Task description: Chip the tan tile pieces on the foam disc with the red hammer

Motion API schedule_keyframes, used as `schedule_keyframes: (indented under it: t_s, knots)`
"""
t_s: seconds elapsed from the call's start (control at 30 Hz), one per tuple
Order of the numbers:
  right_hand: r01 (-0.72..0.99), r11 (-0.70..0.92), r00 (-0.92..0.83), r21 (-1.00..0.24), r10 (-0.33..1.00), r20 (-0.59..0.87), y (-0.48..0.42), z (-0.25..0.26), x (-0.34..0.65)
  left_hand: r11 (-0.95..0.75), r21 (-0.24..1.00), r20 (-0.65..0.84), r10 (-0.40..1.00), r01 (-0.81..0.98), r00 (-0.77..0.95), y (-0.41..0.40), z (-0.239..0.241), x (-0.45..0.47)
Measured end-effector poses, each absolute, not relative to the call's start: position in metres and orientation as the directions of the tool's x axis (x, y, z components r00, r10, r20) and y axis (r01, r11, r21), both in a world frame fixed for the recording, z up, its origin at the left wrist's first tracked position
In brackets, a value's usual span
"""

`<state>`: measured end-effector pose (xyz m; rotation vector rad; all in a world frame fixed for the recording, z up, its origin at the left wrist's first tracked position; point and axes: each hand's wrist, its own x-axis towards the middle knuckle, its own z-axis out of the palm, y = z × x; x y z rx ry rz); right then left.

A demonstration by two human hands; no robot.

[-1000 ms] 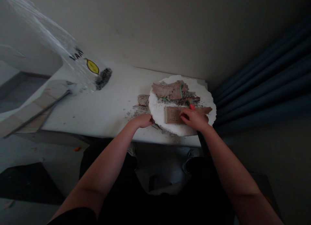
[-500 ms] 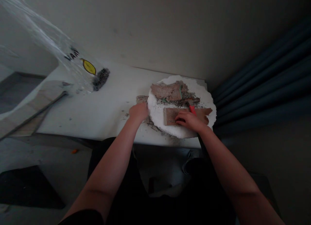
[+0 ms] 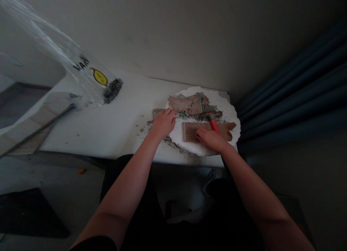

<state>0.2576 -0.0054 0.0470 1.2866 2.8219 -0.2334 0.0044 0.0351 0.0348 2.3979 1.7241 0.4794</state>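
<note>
Right hand (image 3: 211,138) grip: fingers curled on brown, dimpled rectangular panel (image 3: 189,132), red handle (image 3: 215,126) against the hand | left hand (image 3: 164,124) grip: fingers over left edge of white, rough round slab (image 3: 230,113); too dim to tell if either closes | panel: flat on slab; likely light, stiff, brittle; hold long edges, not ragged right end | white bench (image 3: 121,117) beneath

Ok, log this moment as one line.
Left hand: at left rim of white jagged-edged disc; Right hand: on brown perforated strip, near red-handled tool; Behind: cracked brown piece; Left: clear lemon-print bag
</note>
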Motion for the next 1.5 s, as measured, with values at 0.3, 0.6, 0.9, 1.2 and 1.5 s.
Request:
schedule_keyframes:
  t_s: [0.3,0.6,0.9,1.2,1.5]
  knots:
    - [0.696,0.703,-0.712,-0.144,0.702,-0.016,-0.007,0.04,0.26,-0.634,0.338,0.19,0.769,0.695,0.61,0.024,0.029,0.021]
    - [0.677,0.732,-0.734,-0.077,0.679,0.001,-0.005,0.038,0.255,-0.667,0.376,0.146,0.728,0.643,0.67,0.006,0.03,0.021]
    - [0.685,0.723,-0.725,-0.086,0.688,0.014,-0.005,0.037,0.257,-0.649,0.375,0.092,0.736,0.662,0.67,-0.002,0.021,0.016]
    - [0.677,0.713,-0.723,-0.184,0.69,0.012,-0.004,0.041,0.255,-0.656,0.333,0.086,0.736,0.677,0.671,-0.003,0.018,0.017]
    - [0.693,0.661,-0.7,-0.288,0.712,-0.049,0.004,0.045,0.272,-0.666,0.359,0.073,0.719,0.654,0.691,0.004,0.022,0.016]
